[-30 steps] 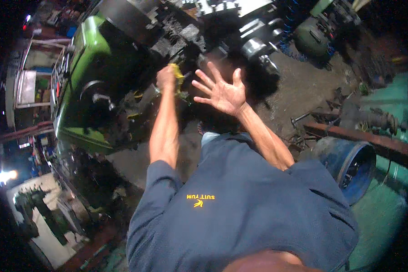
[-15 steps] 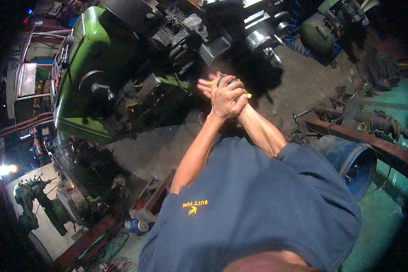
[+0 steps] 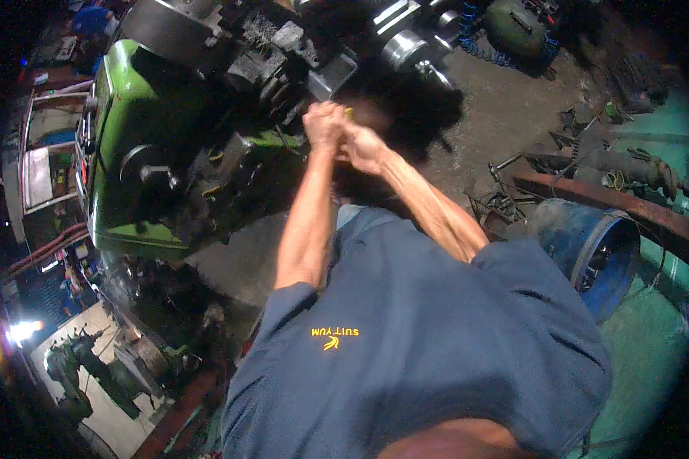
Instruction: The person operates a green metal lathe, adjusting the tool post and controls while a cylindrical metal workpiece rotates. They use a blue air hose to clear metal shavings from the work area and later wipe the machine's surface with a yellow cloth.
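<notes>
My two hands meet in front of my body, just below the dark metal parts of a green lathe. My left hand (image 3: pixel 326 126) is curled closed, its knuckles close to a grey block-shaped metal part (image 3: pixel 332 75). Pressed up against it, my right hand (image 3: pixel 362 148) is bent with the fingers closed. A bit of a small yellow thing (image 3: pixel 349 113) shows between them at the top; the fingers hide most of it, so its kind cannot be told. Both hands are slightly blurred.
The green lathe housing (image 3: pixel 122 153) with a handwheel (image 3: pixel 139 170) stands at left. A shiny metal cylinder (image 3: pixel 406 50) sits top centre. Beyond are a green tank (image 3: pixel 513 30) and blue coiled hose (image 3: pixel 475 42). A blue drum (image 3: pixel 570 237) and rusty beam (image 3: pixel 605 200) lie at right.
My clasped hands have parted a little and moved left and up toward the lathe parts. The dark piece seen between them earlier is now hidden. The whole view has shifted slightly.
</notes>
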`<action>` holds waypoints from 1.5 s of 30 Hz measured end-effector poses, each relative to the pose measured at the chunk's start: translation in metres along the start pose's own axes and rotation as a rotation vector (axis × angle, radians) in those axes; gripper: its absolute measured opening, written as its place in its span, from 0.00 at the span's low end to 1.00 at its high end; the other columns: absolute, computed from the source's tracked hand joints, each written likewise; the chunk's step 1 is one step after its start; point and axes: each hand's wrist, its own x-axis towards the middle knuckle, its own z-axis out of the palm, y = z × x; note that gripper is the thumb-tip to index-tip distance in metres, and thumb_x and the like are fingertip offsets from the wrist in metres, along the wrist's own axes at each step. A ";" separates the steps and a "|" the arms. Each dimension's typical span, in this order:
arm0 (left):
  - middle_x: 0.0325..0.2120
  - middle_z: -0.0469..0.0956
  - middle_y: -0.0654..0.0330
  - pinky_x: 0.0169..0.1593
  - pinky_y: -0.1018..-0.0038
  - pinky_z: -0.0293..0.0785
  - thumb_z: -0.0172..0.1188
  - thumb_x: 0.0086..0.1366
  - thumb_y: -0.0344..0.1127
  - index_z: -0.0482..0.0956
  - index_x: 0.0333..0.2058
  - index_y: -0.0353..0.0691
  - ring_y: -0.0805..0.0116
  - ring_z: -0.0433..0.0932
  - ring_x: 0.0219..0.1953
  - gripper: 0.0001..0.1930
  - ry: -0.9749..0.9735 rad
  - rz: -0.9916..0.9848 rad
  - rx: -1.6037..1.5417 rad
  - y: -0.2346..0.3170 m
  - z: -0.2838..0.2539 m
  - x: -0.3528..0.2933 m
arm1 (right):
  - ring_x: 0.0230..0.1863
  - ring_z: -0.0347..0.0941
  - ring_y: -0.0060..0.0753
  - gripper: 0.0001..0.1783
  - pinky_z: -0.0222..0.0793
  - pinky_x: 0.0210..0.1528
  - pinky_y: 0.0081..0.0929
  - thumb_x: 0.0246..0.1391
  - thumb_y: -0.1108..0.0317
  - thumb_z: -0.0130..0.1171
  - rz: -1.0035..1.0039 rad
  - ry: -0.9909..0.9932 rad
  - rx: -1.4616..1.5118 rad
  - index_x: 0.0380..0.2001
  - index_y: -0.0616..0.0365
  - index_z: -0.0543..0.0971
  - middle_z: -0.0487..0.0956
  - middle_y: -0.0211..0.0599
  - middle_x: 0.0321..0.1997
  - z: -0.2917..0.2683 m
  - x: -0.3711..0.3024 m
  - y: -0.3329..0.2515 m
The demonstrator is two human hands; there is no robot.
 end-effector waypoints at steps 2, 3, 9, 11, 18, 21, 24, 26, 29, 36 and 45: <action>0.32 0.83 0.59 0.34 0.69 0.77 0.53 0.63 0.41 0.83 0.29 0.45 0.62 0.81 0.34 0.11 -0.132 -0.783 -0.442 -0.049 0.009 -0.018 | 0.77 0.46 0.33 0.43 0.41 0.74 0.48 0.65 0.29 0.33 0.025 -0.218 -0.065 0.74 0.41 0.52 0.51 0.25 0.79 0.024 -0.028 -0.026; 0.33 0.83 0.58 0.36 0.66 0.77 0.52 0.64 0.44 0.83 0.31 0.46 0.62 0.81 0.35 0.13 0.049 -0.930 -0.895 -0.055 -0.008 -0.013 | 0.78 0.44 0.35 0.42 0.43 0.73 0.49 0.65 0.29 0.34 -0.034 -0.233 0.088 0.75 0.37 0.50 0.48 0.26 0.80 0.023 -0.029 -0.038; 0.43 0.81 0.58 0.46 0.57 0.75 0.50 0.67 0.55 0.79 0.48 0.45 0.57 0.79 0.42 0.23 0.460 -0.978 -1.892 -0.047 -0.099 0.004 | 0.78 0.45 0.48 0.42 0.50 0.73 0.50 0.63 0.27 0.32 -0.236 -0.013 0.598 0.75 0.30 0.48 0.49 0.40 0.79 0.007 0.021 -0.061; 0.42 0.82 0.57 0.49 0.62 0.75 0.55 0.69 0.44 0.81 0.48 0.44 0.59 0.80 0.44 0.16 0.432 -0.668 -1.481 -0.019 -0.098 0.003 | 0.77 0.47 0.52 0.43 0.51 0.72 0.53 0.63 0.28 0.34 -0.290 0.053 0.736 0.74 0.35 0.50 0.51 0.43 0.78 0.011 0.045 -0.050; 0.44 0.84 0.53 0.61 0.63 0.68 0.63 0.63 0.31 0.85 0.44 0.36 0.56 0.80 0.51 0.11 0.385 -0.271 -0.868 0.100 -0.092 -0.026 | 0.78 0.38 0.60 0.46 0.51 0.69 0.66 0.56 0.21 0.35 -0.398 -0.199 0.570 0.72 0.29 0.55 0.45 0.43 0.80 -0.010 0.055 -0.010; 0.45 0.84 0.53 0.59 0.65 0.70 0.61 0.66 0.32 0.84 0.45 0.35 0.58 0.81 0.50 0.11 0.338 -0.300 -0.947 0.076 -0.079 -0.028 | 0.65 0.59 0.55 0.45 0.61 0.62 0.60 0.56 0.20 0.35 -0.233 -0.018 0.580 0.69 0.32 0.60 0.57 0.43 0.73 -0.009 0.056 -0.006; 0.44 0.84 0.50 0.55 0.66 0.74 0.59 0.66 0.30 0.85 0.44 0.34 0.58 0.82 0.49 0.11 0.266 -0.610 -1.082 0.040 -0.039 -0.011 | 0.48 0.74 0.36 0.40 0.71 0.55 0.40 0.62 0.24 0.30 -0.165 -0.037 0.553 0.53 0.44 0.72 0.76 0.34 0.52 0.011 0.045 -0.002; 0.52 0.80 0.54 0.59 0.70 0.70 0.53 0.74 0.38 0.79 0.54 0.37 0.64 0.77 0.56 0.16 0.093 -0.670 -1.114 0.025 -0.032 -0.006 | 0.49 0.74 0.28 0.28 0.70 0.55 0.34 0.70 0.36 0.34 -0.267 -0.055 0.403 0.46 0.46 0.74 0.78 0.26 0.45 0.037 0.027 -0.006; 0.69 0.60 0.52 0.74 0.64 0.38 0.36 0.75 0.62 0.59 0.70 0.43 0.63 0.52 0.73 0.36 -0.054 -0.385 -1.404 0.031 -0.012 -0.017 | 0.51 0.76 0.33 0.26 0.71 0.58 0.39 0.65 0.36 0.45 -0.216 0.069 0.405 0.46 0.45 0.76 0.80 0.28 0.46 0.021 0.021 -0.023; 0.74 0.46 0.52 0.75 0.49 0.37 0.40 0.62 0.77 0.55 0.71 0.59 0.52 0.42 0.76 0.45 0.436 -0.438 -2.862 0.033 -0.125 0.008 | 0.56 0.77 0.41 0.33 0.71 0.61 0.48 0.66 0.35 0.41 -0.395 -0.154 0.422 0.56 0.49 0.74 0.79 0.38 0.56 0.005 0.002 -0.059; 0.73 0.44 0.44 0.73 0.46 0.48 0.42 0.63 0.74 0.46 0.73 0.55 0.46 0.47 0.74 0.47 0.529 -0.196 -2.987 0.030 -0.104 0.017 | 0.65 0.66 0.33 0.30 0.59 0.69 0.35 0.66 0.51 0.54 -0.319 -0.009 0.265 0.64 0.58 0.68 0.72 0.36 0.65 0.063 0.013 -0.016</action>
